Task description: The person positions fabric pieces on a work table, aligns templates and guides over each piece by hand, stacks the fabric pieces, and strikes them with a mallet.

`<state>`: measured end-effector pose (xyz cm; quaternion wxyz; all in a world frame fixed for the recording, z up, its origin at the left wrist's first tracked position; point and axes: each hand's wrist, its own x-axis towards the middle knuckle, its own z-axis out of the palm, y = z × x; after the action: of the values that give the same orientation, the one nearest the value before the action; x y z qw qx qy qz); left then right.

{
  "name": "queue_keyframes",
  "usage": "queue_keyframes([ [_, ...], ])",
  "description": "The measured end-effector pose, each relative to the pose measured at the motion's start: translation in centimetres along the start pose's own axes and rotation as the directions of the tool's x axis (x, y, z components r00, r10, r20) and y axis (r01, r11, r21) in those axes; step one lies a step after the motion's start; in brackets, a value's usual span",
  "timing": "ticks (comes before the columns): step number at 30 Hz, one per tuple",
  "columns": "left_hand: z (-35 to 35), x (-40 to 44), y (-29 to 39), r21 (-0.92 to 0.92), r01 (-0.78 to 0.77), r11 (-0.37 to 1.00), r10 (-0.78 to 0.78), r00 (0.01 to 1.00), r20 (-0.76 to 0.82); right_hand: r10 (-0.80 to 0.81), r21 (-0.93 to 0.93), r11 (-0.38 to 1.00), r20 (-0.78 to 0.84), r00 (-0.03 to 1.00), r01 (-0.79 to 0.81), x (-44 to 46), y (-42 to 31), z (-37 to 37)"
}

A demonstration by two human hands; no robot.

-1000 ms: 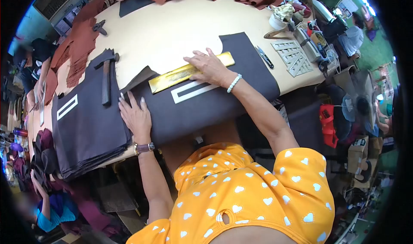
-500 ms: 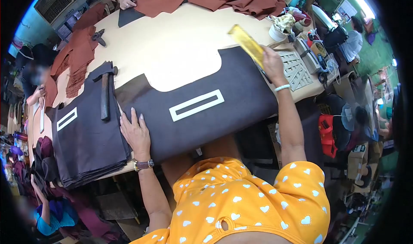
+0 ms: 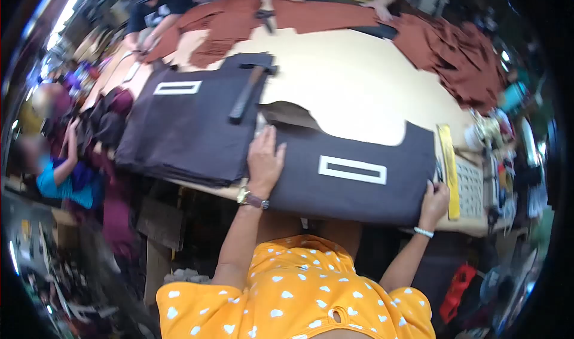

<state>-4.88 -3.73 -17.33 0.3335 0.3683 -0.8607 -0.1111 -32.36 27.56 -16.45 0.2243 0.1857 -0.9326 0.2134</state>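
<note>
A dark brown fabric piece with a curved cut-out lies in front of me; its upper left corner curls up. A white rectangular frame rests on it. My left hand is open on the piece's left edge, its fingers stretched out. At the lower right edge, the curled fingers of my right hand close on the fabric. Just beyond that hand lies a yellow ruler. Left of my left hand, a stack of dark fabric carries a hammer and another white frame.
Rust-coloured fabric spreads along the far side, where other people's hands are. A slotted pale tray and cluttered tools stand at the right. A person in a blue top is at the left.
My right hand has put the yellow ruler down on the table and moved to the fabric's right edge. The fabric's upper left corner has curled up. My view has turned left.
</note>
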Motion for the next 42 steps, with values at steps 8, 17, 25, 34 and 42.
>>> queue_keyframes([
  [8, -2.1, 1.2, 1.1, -0.303, 0.008, 0.953, -0.044, 0.993, -0.114, 0.037, 0.629, 0.760, 0.209, 0.977, -0.163, 3.2, -0.1, 2.6],
  [17, -12.6, 11.3, -7.6, -0.079, 0.028, 0.996, -0.049, 0.961, -0.272, -0.462, 0.902, 0.421, 0.304, 0.833, -0.096, 5.7, -12.0, 3.1],
  [25, -21.0, 19.4, -22.4, 0.549, 0.110, 0.828, 0.002, 0.980, -0.199, -0.670, 0.869, 0.396, 0.052, 0.740, 0.296, 1.8, -31.7, 8.2],
  [34, -23.8, 22.9, -28.3, 0.706, 0.277, 0.652, -0.281, 0.953, -0.115, -0.718, 0.908, 0.379, 0.166, 0.676, 0.180, -1.0, -41.8, 11.4],
  [42, -17.2, 20.5, -29.2, 0.641, 0.347, 0.684, -0.252, 0.938, -0.239, -0.712, 0.882, 0.445, 0.242, 0.659, 0.157, -2.3, -43.2, 13.1],
])
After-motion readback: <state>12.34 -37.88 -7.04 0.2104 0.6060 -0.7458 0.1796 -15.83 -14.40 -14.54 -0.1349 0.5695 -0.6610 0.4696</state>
